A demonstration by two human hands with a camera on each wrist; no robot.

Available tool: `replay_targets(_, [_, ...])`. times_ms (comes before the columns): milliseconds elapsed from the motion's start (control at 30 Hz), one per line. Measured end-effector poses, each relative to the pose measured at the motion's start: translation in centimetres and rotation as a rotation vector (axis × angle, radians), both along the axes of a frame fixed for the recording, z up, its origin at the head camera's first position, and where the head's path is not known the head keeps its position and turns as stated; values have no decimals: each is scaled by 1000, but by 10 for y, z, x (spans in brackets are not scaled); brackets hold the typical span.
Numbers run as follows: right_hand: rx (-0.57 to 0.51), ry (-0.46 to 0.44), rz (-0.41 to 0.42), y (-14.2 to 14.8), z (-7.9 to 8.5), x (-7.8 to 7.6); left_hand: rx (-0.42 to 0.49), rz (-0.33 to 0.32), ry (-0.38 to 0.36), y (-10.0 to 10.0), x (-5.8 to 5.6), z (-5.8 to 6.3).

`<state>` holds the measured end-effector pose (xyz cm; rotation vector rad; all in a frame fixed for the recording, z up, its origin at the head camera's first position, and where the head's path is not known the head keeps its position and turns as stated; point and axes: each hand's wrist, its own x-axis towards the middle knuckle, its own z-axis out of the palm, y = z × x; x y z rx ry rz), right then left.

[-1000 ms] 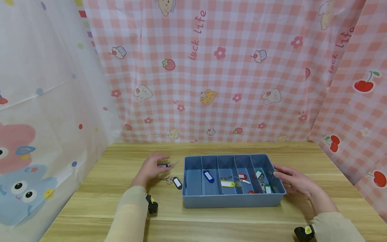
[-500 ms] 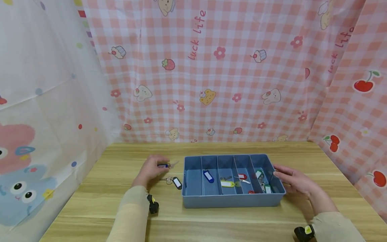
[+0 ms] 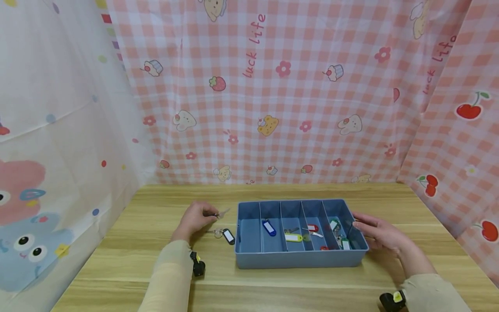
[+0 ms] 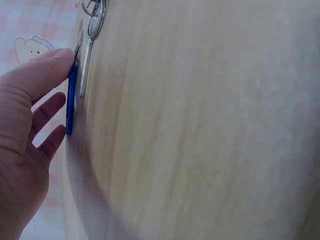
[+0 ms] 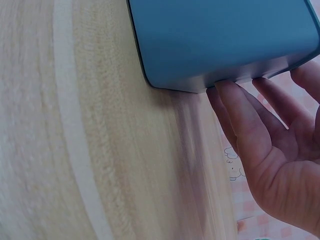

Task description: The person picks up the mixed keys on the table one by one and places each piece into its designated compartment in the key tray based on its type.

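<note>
My left hand [image 3: 195, 219] pinches a blue key tag [image 4: 71, 102] at the left of the box, thumb at its ring end. The tag's key [image 3: 223, 213] sticks out past the fingertips toward the right. Just in front lies a black key tag [image 3: 228, 236] with a white label, its ring and key on the wood. A grey-blue divided box [image 3: 300, 261] stands at centre right. My right hand [image 3: 380, 229] rests its fingertips against the box's right end wall [image 5: 220, 45], fingers spread and fairly straight; some tips are hidden by the box in the right wrist view.
From left to right, the box has a bare first compartment, then a blue tag [image 3: 269, 227], a yellow tag [image 3: 293, 237], a red tag [image 3: 313, 227] and green tags [image 3: 345, 244]. Patterned cloth [image 3: 284, 99] hangs behind the wooden table [image 3: 296, 288].
The fingers of my left hand have closed in on the blue key tag, which is now mostly covered in the head view. My right hand and the box have stayed put.
</note>
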<state>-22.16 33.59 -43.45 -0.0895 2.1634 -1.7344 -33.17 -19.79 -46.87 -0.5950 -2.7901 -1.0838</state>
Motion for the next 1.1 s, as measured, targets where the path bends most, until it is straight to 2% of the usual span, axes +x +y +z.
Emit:
replay_targets(200, [-23, -5, 8, 1, -1, -1, -22, 45, -18, 2, 1, 1])
replay_targets(500, [-28, -12, 8, 2, -2, -2, -50, 89, -6, 1, 2, 1])
replay_targets(867, [-12, -3, 3, 1, 0, 0, 17, 113, -8, 4, 6, 9])
replay_targets(1100, [-13, -2, 2, 1, 0, 0, 41, 105, 12, 5, 8, 12])
